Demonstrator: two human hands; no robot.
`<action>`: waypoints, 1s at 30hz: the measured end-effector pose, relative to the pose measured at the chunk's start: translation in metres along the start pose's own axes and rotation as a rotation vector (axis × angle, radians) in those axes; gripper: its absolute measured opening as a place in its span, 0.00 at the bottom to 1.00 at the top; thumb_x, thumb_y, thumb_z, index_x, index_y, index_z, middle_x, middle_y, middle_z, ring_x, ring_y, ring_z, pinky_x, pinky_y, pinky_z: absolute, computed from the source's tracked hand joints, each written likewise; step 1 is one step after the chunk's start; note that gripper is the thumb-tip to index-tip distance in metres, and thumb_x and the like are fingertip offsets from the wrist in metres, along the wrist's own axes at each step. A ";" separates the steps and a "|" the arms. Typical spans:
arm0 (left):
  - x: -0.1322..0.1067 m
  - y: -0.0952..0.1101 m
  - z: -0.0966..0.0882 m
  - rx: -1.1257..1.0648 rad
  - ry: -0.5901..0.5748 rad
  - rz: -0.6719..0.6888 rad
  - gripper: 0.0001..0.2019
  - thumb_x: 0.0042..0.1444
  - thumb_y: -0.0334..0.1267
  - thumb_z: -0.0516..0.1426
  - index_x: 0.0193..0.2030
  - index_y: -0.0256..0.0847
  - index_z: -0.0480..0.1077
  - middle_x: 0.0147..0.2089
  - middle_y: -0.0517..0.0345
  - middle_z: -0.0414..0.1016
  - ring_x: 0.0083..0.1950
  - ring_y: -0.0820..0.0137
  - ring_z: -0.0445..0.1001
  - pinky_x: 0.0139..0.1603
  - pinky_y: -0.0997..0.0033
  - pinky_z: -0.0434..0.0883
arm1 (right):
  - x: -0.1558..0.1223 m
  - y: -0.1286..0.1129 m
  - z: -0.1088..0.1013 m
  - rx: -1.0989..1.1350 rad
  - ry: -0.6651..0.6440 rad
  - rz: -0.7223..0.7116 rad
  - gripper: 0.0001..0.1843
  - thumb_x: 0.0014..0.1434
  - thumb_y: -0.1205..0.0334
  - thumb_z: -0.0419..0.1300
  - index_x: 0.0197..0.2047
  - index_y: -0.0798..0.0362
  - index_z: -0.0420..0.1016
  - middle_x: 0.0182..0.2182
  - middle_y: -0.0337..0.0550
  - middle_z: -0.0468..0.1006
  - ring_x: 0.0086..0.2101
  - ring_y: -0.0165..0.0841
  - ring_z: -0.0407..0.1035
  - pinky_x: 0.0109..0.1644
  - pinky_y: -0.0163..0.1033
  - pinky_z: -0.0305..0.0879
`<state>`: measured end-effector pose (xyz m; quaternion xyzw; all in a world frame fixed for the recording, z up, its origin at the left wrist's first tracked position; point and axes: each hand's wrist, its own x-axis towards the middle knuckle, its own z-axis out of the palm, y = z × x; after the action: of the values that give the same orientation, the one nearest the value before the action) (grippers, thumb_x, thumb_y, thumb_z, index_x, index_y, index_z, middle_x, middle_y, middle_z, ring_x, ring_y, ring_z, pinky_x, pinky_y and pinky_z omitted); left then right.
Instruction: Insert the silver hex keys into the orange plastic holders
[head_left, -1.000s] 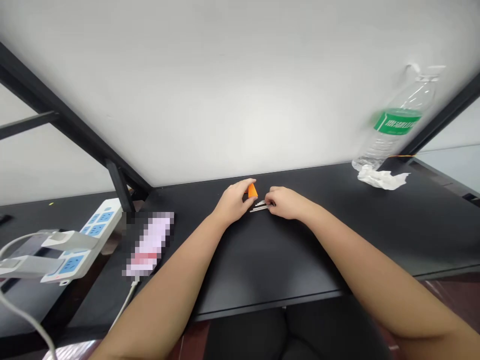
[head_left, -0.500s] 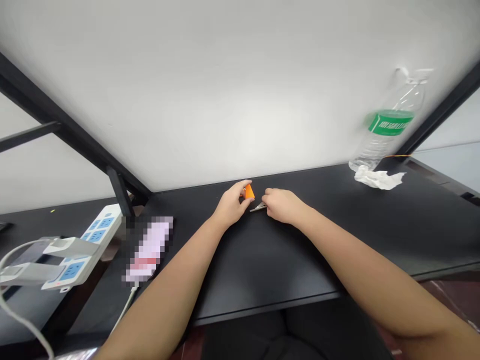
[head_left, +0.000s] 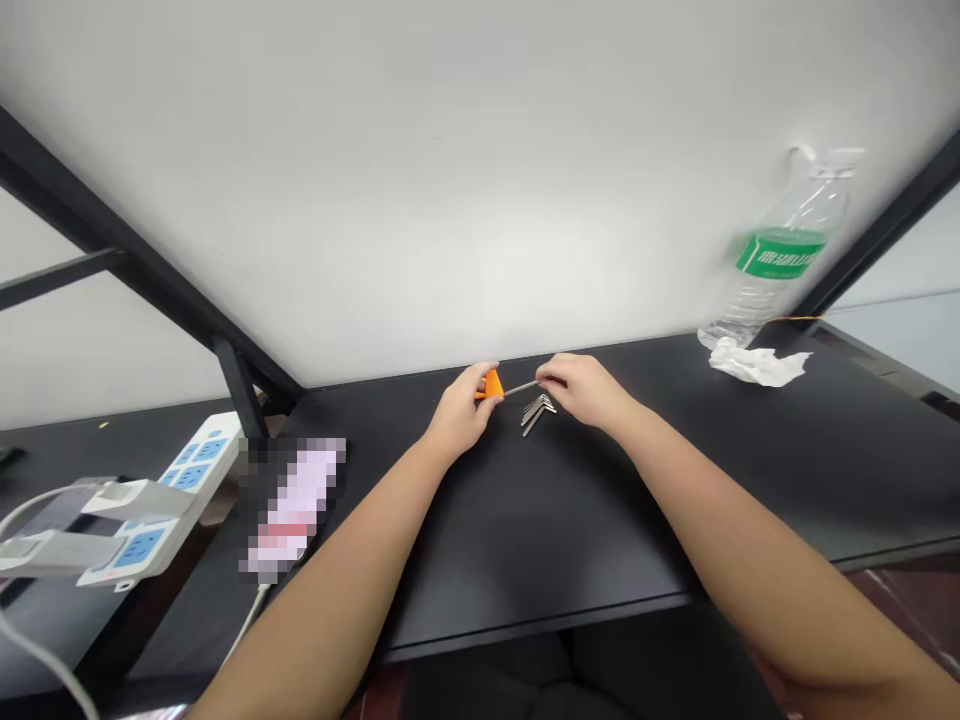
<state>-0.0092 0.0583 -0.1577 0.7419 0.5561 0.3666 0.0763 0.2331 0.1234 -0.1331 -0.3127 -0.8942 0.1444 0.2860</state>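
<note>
My left hand (head_left: 459, 412) is closed on an orange hex key holder (head_left: 493, 384), thumb below and fingers above it. My right hand (head_left: 581, 386) pinches the right end of a thin metal hex key (head_left: 522, 388). That key's left end meets the holder's right edge; whether it sits in a slot is too small to tell. Just under it, several L-shaped hex keys (head_left: 535, 412) lie in a small bunch on the black table (head_left: 540, 540).
A clear plastic bottle (head_left: 780, 255) with a green label leans at the back right, behind a crumpled white tissue (head_left: 757, 362). On the left are a phone (head_left: 300, 500) with a cable, a white power strip (head_left: 172, 500) with plugs, and a black metal frame (head_left: 150, 260).
My right hand has lifted slightly up and right, now with one hex key reaching the holder. The bunch of keys shows on the table below. My left hand keeps the holder nearly in place.
</note>
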 end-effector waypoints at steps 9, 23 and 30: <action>-0.001 -0.003 0.002 0.018 0.018 0.121 0.24 0.62 0.32 0.60 0.65 0.43 0.65 0.60 0.50 0.74 0.54 0.67 0.77 0.61 0.64 0.75 | 0.000 0.003 0.002 0.070 0.057 -0.020 0.11 0.63 0.73 0.59 0.41 0.54 0.83 0.39 0.43 0.81 0.38 0.31 0.73 0.46 0.36 0.66; -0.004 0.015 0.004 0.070 -0.068 0.236 0.24 0.66 0.34 0.57 0.68 0.45 0.62 0.65 0.49 0.71 0.65 0.64 0.72 0.66 0.60 0.72 | 0.002 -0.013 0.017 0.978 -0.259 0.548 0.04 0.58 0.66 0.65 0.36 0.59 0.78 0.25 0.40 0.75 0.24 0.25 0.67 0.27 0.30 0.66; -0.003 0.019 0.008 0.024 -0.099 0.151 0.30 0.64 0.34 0.58 0.71 0.42 0.58 0.67 0.45 0.67 0.64 0.64 0.73 0.63 0.62 0.75 | 0.004 -0.015 0.029 1.236 -0.268 0.661 0.13 0.55 0.60 0.73 0.34 0.60 0.76 0.25 0.42 0.75 0.24 0.24 0.67 0.26 0.28 0.67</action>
<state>0.0096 0.0510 -0.1547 0.7999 0.4984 0.3275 0.0671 0.2060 0.1125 -0.1481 -0.3277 -0.5346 0.7411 0.2397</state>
